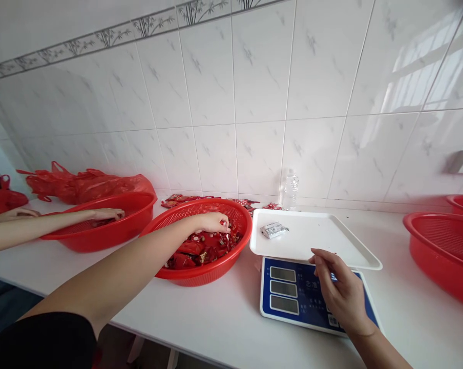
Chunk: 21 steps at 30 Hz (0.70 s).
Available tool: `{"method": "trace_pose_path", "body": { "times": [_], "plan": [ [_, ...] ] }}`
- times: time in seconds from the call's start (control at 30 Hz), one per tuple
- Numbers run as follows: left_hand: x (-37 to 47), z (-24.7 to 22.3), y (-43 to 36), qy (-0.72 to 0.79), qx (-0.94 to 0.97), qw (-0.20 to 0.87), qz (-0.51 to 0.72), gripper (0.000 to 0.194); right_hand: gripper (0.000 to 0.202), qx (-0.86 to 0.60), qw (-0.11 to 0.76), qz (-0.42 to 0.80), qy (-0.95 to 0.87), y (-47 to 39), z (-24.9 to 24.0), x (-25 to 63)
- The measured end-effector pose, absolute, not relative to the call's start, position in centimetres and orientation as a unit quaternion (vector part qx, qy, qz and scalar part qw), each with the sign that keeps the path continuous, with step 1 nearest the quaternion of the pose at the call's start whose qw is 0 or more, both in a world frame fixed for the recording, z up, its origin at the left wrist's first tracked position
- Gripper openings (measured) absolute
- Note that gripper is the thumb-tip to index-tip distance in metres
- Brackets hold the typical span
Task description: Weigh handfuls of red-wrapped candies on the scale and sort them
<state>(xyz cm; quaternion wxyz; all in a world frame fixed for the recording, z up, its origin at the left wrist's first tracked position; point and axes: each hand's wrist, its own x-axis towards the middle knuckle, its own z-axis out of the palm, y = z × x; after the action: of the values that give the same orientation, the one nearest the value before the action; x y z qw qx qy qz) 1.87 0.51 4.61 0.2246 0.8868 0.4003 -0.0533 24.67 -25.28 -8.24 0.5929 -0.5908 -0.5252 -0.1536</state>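
My left hand [215,223] reaches into a red mesh basket [201,279], its fingers closed in a pinch over a heap of glossy red packets [191,249]. What the fingertips grip cannot be made out. Over a blue and white digital scale [285,310] hovers my right hand [339,287], thumb and fingers drawn together; whether anything is between them is hidden. On the scale sits a white tray [312,233], its near edge close to my right fingertips. One small silver-white packet [274,230] lies at the tray's left side.
At left, another person's hand [106,214] is in a second red basket [78,241], with red plastic bags [89,187] behind. A clear bottle [291,189] and red packets [189,199] stand along the tiled wall. More red baskets [442,251] are at right.
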Motion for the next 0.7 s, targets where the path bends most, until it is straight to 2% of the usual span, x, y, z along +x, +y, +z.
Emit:
{"method": "trace_pose_path", "body": {
  "times": [0.2,0.4,0.57,0.63,0.7],
  "plan": [
    [2.8,6.2,0.4,0.389,0.89,0.236,0.022,0.034,0.018,-0.59,0.595,-0.149,-0.525,-25.3,-8.2,24.7],
    [7.4,6.9,-1.2,0.346,0.905,0.217,0.12,0.032,0.017,-0.583,0.599,-0.148,-0.529,-25.1,-8.2,24.8],
    [11.9,5.3,-3.3,0.307,0.927,0.184,0.107,0.019,0.016,-0.584,0.597,-0.154,-0.528,-24.9,-8.1,24.7],
    [13.2,4.2,-4.2,0.299,0.933,0.176,0.098,0.027,0.016,-0.58,0.6,-0.153,-0.529,-24.9,-7.9,24.7],
    [14.3,3.0,-4.9,0.29,0.936,0.178,0.086,0.045,0.017,-0.575,0.603,-0.152,-0.531,-24.9,-7.8,24.7]
  ]
}}
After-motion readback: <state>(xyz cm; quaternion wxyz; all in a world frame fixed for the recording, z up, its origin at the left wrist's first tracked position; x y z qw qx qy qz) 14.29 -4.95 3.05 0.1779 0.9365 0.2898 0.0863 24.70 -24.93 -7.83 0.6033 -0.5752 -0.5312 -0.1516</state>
